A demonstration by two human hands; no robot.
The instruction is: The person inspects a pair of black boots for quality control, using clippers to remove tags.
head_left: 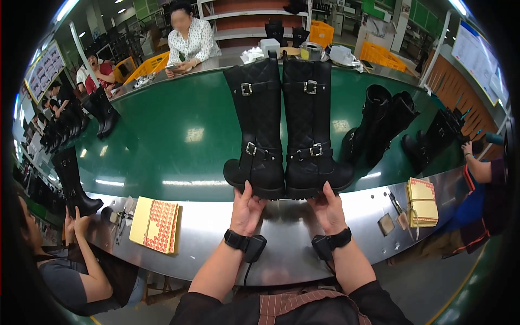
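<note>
A pair of tall black boots with quilted shafts and silver buckles is held upright and side by side in front of me. My left hand (248,210) grips the sole of the left boot (255,122), its thumb up against the foot. Under the right boot (310,122), my right hand (328,210) has hold of the sole in the same way. The boots' toes point outward, away from each other, and their heels meet in the middle. Fingers beneath the soles are partly hidden. Each wrist wears a black strap with a small box.
A green belt (179,146) runs behind a metal ledge (200,216). Sticker sheets (155,225) lie left, another stack (422,203) right, with small tools nearby. More black boots (379,127) stand on the belt. Co-workers sit on both sides; a person (190,40) stands across.
</note>
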